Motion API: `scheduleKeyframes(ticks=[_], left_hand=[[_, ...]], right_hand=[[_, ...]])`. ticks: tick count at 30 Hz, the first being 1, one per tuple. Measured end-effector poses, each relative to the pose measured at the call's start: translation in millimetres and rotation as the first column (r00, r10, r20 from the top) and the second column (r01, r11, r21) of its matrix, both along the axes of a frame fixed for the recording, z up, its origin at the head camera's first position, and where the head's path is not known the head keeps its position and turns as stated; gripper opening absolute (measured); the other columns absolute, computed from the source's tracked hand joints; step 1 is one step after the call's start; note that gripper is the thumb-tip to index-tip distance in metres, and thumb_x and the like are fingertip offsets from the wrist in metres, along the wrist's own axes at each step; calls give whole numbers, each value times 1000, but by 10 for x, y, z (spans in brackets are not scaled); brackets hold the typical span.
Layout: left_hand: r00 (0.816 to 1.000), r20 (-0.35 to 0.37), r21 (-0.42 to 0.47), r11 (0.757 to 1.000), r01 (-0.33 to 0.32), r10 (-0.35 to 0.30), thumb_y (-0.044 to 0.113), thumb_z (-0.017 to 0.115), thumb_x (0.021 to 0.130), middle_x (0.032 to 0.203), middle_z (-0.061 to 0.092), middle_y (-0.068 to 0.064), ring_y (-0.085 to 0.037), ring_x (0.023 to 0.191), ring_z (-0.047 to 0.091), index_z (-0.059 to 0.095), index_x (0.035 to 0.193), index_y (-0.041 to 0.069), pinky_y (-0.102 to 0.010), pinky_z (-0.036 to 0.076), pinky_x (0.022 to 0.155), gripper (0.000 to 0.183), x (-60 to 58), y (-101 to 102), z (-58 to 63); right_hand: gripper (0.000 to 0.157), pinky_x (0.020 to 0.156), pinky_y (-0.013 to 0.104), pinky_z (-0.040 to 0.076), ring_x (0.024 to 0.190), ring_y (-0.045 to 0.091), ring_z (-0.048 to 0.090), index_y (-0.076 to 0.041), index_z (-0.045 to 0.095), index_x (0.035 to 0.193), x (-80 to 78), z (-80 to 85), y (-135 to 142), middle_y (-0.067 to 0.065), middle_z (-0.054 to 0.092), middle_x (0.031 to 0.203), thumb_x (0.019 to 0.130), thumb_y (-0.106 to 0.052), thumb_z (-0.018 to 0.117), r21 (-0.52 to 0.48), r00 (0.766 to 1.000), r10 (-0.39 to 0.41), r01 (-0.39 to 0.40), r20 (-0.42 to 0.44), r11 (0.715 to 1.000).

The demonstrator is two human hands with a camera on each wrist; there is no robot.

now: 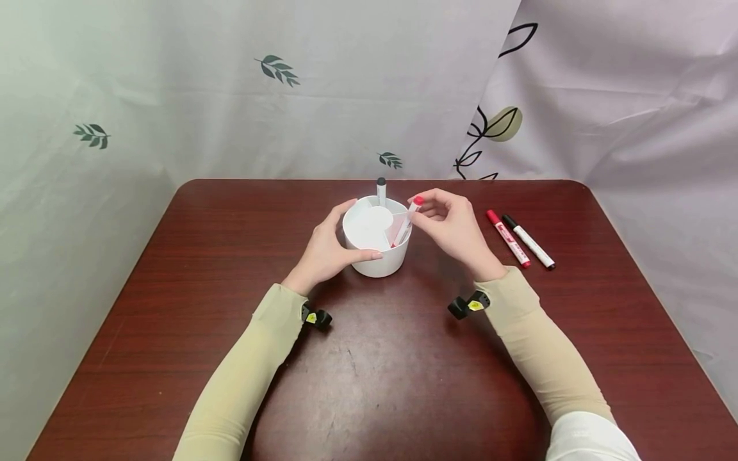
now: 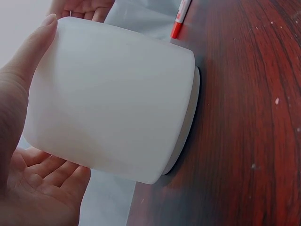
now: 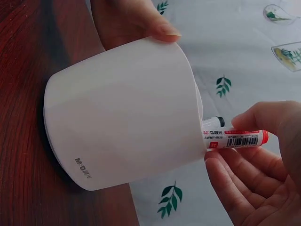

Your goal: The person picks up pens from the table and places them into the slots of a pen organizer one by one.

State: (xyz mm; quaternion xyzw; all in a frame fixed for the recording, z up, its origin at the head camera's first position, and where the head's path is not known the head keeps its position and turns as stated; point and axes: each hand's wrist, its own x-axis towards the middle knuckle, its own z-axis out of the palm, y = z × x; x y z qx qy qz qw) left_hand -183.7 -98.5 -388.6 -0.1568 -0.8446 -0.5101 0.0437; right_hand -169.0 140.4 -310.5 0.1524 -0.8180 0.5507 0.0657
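Toward the far side of the dark red table (image 1: 375, 378), the white holder (image 1: 377, 266) stands upright, with my left hand (image 1: 323, 253) curved round it, thumb across the near wall and fingers round the far-left side. My right hand (image 1: 452, 221) pinches a red-ended marker (image 1: 403, 228) near its upper end, thumb on one side and fingers on the other. Its lower part leans inside the right-hand compartment; I can't tell whether its tip touches the floor in there.

To do this neatly, I'd brace with the left hand just enough that the holder neither tips nor turns, without squeezing the wall. The right pinch should be light, guiding the barrel along its own slant so it doesn't scrape the divider, and my fingertips should clear the rim.

The black-capped marker (image 1: 381, 191) upright in the rear compartment is close by, so I'd avoid knocking it. Beyond my right hand, a loose red marker (image 1: 508, 238) and a loose black marker (image 1: 528, 241) lie side by side.
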Motion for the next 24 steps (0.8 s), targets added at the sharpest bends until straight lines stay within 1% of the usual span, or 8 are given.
scheduleKeyframes(ticks=[5, 11, 16, 20, 22, 24], left_hand=[[1000, 0, 7, 1000, 3, -3, 58, 84, 53, 128, 47, 15, -3, 108, 48, 36, 142, 26, -33, 42, 90, 106, 2, 1, 6], [1000, 3, 11, 1000, 7, -7, 58, 84, 53, 128, 48, 13, -5, 108, 49, 35, 143, 24, -36, 42, 90, 107, 3, -3, 11], [1000, 0, 11, 1000, 6, -6, 58, 84, 53, 128, 48, 13, -5, 109, 48, 35, 143, 26, -36, 41, 91, 107, 12, -4, 18], [1000, -21, -14, 1000, 17, -17, 59, 84, 53, 131, 45, 15, -5, 111, 46, 31, 144, 30, -36, 40, 93, 109, 26, -26, 2], [999, -42, -22, 1000, 21, -22, 59, 84, 53, 133, 42, 14, -6, 114, 45, 28, 145, 33, -35, 39, 95, 110, 37, -52, -13], [998, -63, -13, 1000, 23, -23, 57, 85, 53, 133, 42, 12, -7, 115, 46, 25, 145, 36, -33, 38, 96, 112, 47, -76, -23]], right_hand=[[21, 70, 26, 52, 79, 27, 64, 3, 66, 100, -8, 3, -15, 15, 67, 90, 82, -7, 71, 27, 1000, -9, 10, -6, 1000], [21, 69, 29, 50, 78, 26, 62, 1, 67, 101, -8, 5, -17, 13, 67, 90, 83, -10, 71, 51, 1000, -24, 24, -9, 998], [23, 66, 26, 50, 78, 26, 62, -2, 68, 104, -23, -18, 8, 10, 68, 91, 84, -14, 71, 38, 999, -33, 33, -1, 999], [26, 65, 27, 50, 78, 25, 62, -6, 68, 106, -64, -100, 79, 8, 68, 93, 83, -17, 73, 25, 999, -32, 32, 0, 999], [28, 65, 27, 50, 79, 23, 63, -9, 68, 106, -107, -185, 146, 4, 68, 94, 83, -23, 73, 30, 999, -41, 41, 3, 999], [31, 67, 28, 50, 80, 19, 63, -13, 68, 107, -145, -267, 222, 1, 68, 95, 82, -31, 73, 40, 998, -57, 57, 10, 998]])
